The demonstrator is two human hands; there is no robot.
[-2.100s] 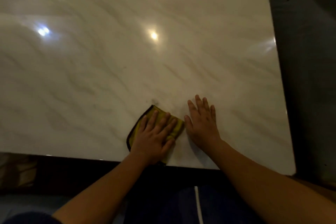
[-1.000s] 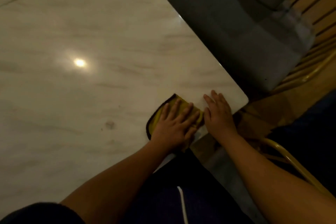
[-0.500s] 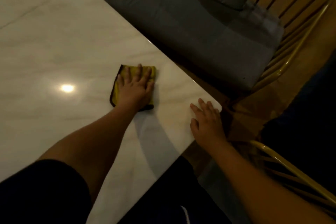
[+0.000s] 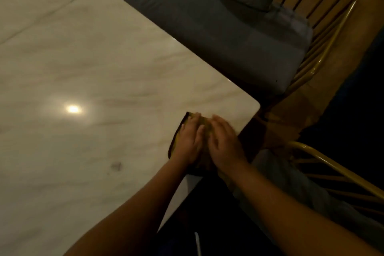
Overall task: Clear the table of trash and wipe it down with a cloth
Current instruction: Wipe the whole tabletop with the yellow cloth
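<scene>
Left hand (image 4: 190, 141) and right hand (image 4: 225, 145), fingers straight, are laid flat side by side on the yellow cloth (image 4: 205, 125) by the table's (image 4: 104, 64) near right corner, wiping judged in hand, a leftward pass over the dark smudge (image 4: 116, 166) being called for next.

Cloth (image 4: 205, 125) mostly hidden beneath left hand (image 4: 190, 141) and right hand (image 4: 225, 145)
</scene>
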